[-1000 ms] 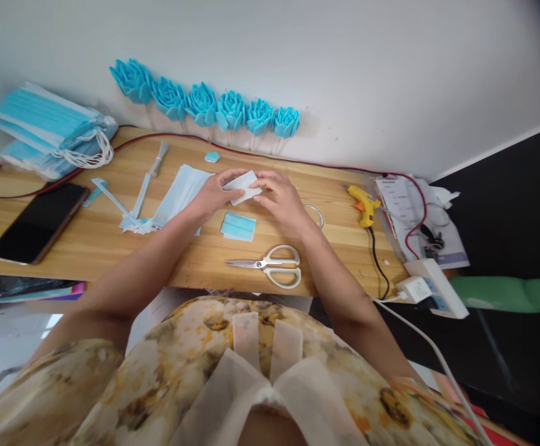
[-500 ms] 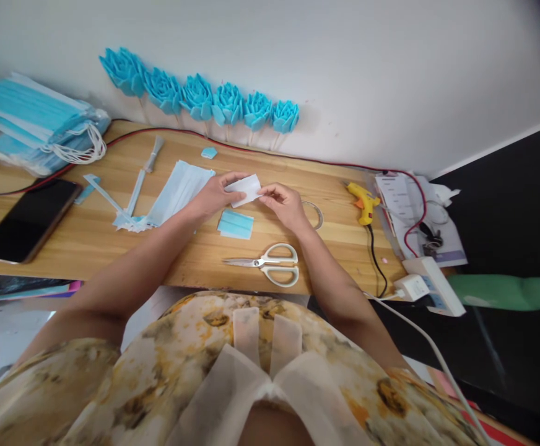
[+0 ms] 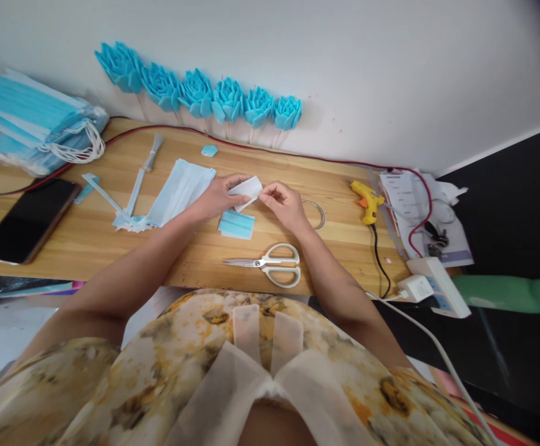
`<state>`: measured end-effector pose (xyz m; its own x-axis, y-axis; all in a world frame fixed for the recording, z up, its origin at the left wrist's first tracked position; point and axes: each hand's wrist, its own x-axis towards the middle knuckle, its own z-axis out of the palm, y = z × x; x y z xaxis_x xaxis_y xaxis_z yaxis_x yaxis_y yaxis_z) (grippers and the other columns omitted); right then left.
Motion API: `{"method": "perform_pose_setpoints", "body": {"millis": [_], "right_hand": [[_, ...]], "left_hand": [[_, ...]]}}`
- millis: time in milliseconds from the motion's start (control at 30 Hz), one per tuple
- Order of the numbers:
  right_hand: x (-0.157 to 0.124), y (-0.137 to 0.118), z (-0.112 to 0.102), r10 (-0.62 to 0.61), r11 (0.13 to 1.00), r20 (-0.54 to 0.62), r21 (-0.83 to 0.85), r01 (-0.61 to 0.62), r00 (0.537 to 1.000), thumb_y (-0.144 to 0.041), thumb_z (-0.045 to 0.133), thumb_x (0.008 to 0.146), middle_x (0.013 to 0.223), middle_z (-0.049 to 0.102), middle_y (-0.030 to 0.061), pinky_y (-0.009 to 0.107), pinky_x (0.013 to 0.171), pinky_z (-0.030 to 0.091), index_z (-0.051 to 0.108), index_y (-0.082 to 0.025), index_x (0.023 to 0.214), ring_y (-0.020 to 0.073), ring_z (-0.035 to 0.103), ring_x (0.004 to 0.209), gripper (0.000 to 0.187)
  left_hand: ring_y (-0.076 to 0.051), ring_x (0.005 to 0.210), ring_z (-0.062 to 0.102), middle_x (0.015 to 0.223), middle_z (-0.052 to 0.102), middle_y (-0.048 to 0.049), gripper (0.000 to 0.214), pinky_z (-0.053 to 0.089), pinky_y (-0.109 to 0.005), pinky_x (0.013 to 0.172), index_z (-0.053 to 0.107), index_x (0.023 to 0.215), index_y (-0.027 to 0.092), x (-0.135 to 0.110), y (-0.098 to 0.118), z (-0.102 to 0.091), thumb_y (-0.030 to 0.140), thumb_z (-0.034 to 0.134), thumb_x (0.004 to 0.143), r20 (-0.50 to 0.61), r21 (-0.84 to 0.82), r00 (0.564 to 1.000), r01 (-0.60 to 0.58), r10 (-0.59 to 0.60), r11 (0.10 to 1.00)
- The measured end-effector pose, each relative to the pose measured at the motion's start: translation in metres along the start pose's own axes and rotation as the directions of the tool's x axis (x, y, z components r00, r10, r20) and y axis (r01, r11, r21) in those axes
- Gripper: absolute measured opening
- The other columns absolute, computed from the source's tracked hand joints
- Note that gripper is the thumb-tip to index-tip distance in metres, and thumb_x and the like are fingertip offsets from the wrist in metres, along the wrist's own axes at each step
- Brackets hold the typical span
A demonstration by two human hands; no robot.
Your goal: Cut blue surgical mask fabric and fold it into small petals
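White, thin, fabric-like rectangle (image 3: 250,187), held above wooden desk (image 3: 339,254), roughly mid-desk, tilted, between both hands. Left hand (image 3: 218,196): closed to a pinch on the rectangle's left part, thumb on the near face, other fingers mostly behind. Right hand (image 3: 283,204): fingers curled, thumb and forefinger tips nearly together at the rectangle's right edge; touching or all but touching, can't tell if they actually grip it.

Just below the held rectangle: light-blue pleated cut pieces (image 3: 236,225), lying overlapped. Nearer the body: white-handled scissors (image 3: 281,268), flat, blades pointing left. Tape roll (image 3: 324,217) just right of right wrist, on its side. Yellow glue gun (image 3: 367,201) further right, black cord towards the desk's near edge, by white power strip (image 3: 446,291).

Left of left hand: pale-blue mask sheets (image 3: 181,186), lower part behind the forearm; cut strips (image 3: 133,199) beside them. Small blue pentagon-like piece (image 3: 209,150) behind left hand, apart from it. Black smartphone (image 3: 27,220) at far left, screen up. Behind it, stacked face masks (image 3: 31,111) with white ear loops, partly bagged.

Six blue petalled flowers (image 3: 196,94) on thin sticks, in a row against the wall. Red-and-black cable (image 3: 274,149) along the desk's back edge.
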<state>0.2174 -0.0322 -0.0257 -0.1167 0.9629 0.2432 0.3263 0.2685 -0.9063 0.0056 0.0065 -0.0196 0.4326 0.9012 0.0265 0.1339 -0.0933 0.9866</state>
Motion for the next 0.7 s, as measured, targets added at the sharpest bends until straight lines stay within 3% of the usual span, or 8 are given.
{"method": "perform_pose_setpoints", "body": {"millis": [233, 367, 567, 700], "right_hand": [[-0.0007, -0.0055, 0.0012, -0.001, 1.000, -0.047, -0.018, 0.000, 0.999, -0.042, 0.073, 0.082, 0.079, 0.072, 0.0002, 0.029, 0.069, 0.050, 0.067, -0.022, 0.080, 0.0144, 0.063, 0.071, 0.021], [-0.0008, -0.0036, 0.0015, 0.012, 1.000, -0.045, 0.024, -0.011, 0.999, -0.041, 0.074, 0.082, 0.083, 0.074, -0.0008, 0.029, 0.073, 0.051, 0.069, -0.023, 0.096, 0.0144, 0.066, 0.075, 0.024], [-0.0020, -0.0037, 0.0027, -0.022, 1.000, -0.032, -0.010, 0.022, 0.999, -0.039, 0.074, 0.083, 0.082, 0.073, -0.0025, 0.031, 0.077, 0.053, 0.070, -0.025, 0.111, 0.0152, 0.066, 0.075, 0.032], [-0.0025, -0.0043, 0.0036, -0.053, 0.998, -0.046, -0.028, 0.052, 0.998, -0.041, 0.075, 0.082, 0.080, 0.073, -0.0021, 0.032, 0.077, 0.055, 0.070, -0.026, 0.111, 0.0162, 0.066, 0.074, 0.033]], "left_hand": [[-0.030, 0.116, 0.066, 0.126, 0.074, -0.0108, 0.063, 0.055, -0.040, 0.096, 0.072, 0.125, 0.014, 0.0015, -0.0028, 0.0005, 0.036, 0.081, 0.066, 0.063, -0.032, 0.998, -0.008, 0.010, 0.999], [-0.030, 0.117, 0.066, 0.129, 0.072, -0.0130, 0.064, 0.053, -0.039, 0.097, 0.070, 0.126, 0.012, 0.0026, -0.0046, 0.0002, 0.038, 0.081, 0.068, 0.053, -0.041, 0.998, -0.012, 0.014, 0.999], [-0.030, 0.111, 0.068, 0.127, 0.072, -0.0171, 0.074, 0.053, -0.037, 0.091, 0.067, 0.131, 0.010, 0.0008, -0.0006, 0.0028, 0.056, 0.080, 0.075, 0.067, -0.089, 0.997, -0.023, 0.029, 0.996], [-0.030, 0.116, 0.065, 0.132, 0.070, -0.0161, 0.072, 0.050, -0.038, 0.100, 0.067, 0.132, 0.012, -0.0003, 0.0033, 0.0043, 0.045, 0.085, 0.071, 0.114, 0.002, 0.989, -0.091, 0.090, 0.996]]}}
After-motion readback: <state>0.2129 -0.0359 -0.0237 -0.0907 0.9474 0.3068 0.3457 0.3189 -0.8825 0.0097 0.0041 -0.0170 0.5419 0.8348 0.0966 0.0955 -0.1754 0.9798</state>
